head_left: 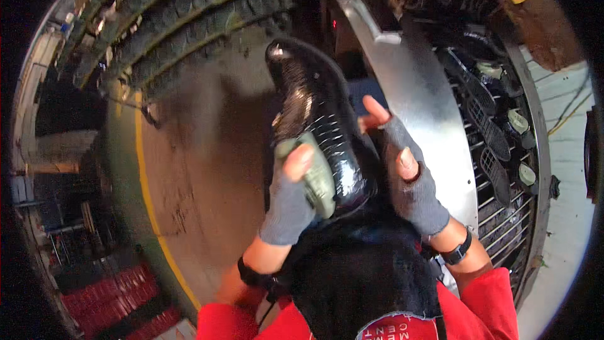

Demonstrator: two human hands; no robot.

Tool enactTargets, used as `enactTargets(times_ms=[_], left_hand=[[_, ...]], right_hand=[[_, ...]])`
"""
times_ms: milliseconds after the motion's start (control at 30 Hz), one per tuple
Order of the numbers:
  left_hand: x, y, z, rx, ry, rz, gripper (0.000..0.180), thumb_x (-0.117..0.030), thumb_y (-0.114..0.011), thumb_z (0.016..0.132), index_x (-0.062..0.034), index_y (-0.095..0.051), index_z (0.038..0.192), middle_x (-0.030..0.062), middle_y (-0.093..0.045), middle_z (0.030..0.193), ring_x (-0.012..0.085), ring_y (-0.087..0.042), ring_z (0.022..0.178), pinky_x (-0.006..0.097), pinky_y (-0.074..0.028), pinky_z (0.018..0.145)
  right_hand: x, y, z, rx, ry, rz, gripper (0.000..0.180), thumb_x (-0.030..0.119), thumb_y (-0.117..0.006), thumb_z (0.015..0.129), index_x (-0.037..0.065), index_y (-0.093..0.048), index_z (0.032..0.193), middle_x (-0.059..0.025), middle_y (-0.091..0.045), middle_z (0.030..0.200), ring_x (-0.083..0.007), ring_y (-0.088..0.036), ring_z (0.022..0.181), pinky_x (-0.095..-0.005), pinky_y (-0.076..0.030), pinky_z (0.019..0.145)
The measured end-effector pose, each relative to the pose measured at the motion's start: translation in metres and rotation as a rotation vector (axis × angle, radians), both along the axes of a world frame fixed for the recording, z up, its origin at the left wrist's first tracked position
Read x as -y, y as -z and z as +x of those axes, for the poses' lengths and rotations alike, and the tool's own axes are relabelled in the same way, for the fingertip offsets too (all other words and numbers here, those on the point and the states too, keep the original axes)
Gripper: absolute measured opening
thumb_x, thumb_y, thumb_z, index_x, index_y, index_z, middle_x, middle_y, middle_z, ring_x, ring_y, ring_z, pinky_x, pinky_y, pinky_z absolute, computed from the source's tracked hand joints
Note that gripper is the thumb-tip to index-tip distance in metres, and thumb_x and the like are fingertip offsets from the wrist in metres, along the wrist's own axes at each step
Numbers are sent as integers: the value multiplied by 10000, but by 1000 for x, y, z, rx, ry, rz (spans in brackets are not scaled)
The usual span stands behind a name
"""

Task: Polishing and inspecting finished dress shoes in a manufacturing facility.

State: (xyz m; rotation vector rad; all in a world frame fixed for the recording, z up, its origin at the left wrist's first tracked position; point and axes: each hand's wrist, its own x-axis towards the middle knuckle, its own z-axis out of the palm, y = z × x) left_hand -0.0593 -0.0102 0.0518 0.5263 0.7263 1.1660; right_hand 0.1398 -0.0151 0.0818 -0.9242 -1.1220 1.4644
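Observation:
A glossy black shoe (296, 97) is held out before me, its toe pointing away. A pale green shoe last (319, 179) shows at its near end. My left hand (288, 198), in a grey fingerless glove, closes on the last with the thumb over it; its other fingers are hidden. Along the shoe's right side runs a shiny, ribbed black surface. My right hand (409, 176), gloved alike, is at the right of the shoe with finger and thumb stretched apart. Nothing shows in it, and whether it touches the shoe is unclear.
A bare metal counter (421, 82) runs along the right, with a dark flat object (381, 12) at its far end. Beyond it, a slatted rack (503, 239) carries black soles (491, 132) and pale green lasts (518, 122). Loaded shelves (189, 9) stand far left; red stacks (113, 296) lie near left.

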Motion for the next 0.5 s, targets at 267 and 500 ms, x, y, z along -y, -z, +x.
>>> enactTargets(times_ms=[267,500], left_hand=[[15,-76,45,28,-66,89,977,-654,-611,798,49,-469,1463,238,-596,1381,340,-623,1257,452,-506,1091],[-7,-61,24,34,9,141,907,-698,-630,860,41,-551,1379,188,-638,1308,297,-667,1170,425,-555,1021]], right_hand=[[12,-11,-24,276,358,216,481,271,-522,1070,-72,-602,1398,-181,-693,1263,-252,-612,1194,-435,-354,1179],[-6,-24,-17,-504,-229,-323,700,558,-395,1119,41,-425,1589,-73,-611,1455,-150,-599,1286,-291,-459,1106]])
